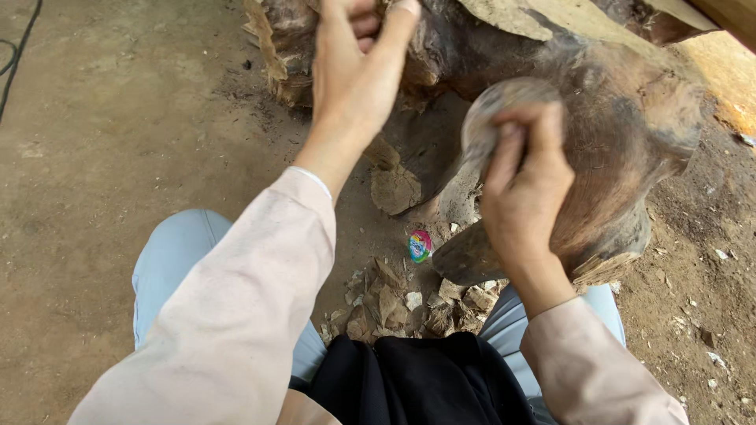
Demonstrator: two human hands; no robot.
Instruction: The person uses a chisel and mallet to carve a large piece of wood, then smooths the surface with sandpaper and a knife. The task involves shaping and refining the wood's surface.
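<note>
Person sits on a dirt floor w/ a big gnarled wood stump lying between the knees. Left hand is up at the top edge of the view, fingers curled shut around sth small, prob. a tool handle, but it's cut off by the frame so can't tell what. Right hand is clenched on a rounded, motion-blurred object, looks like a mallet head or wood block, right against the stump's pale carved face. Wood chips are piled just in front of the lap; a small multicolour wrapper lies on the ground beside them, under the stump's lower lobe. Risks, as I judge them: the blur suggests a fast swing, and w/ both hands near each other a glancing hit could land on the left knuckles. Stump rests on uneven lobes, no clamp seen, so it could roll toward the legs under a hard blow. Chips can fly at face/eyes; no gloves visible. Loose chips under the stump may let it shift. Black cable at far left is well apart, low trip risk only.
</note>
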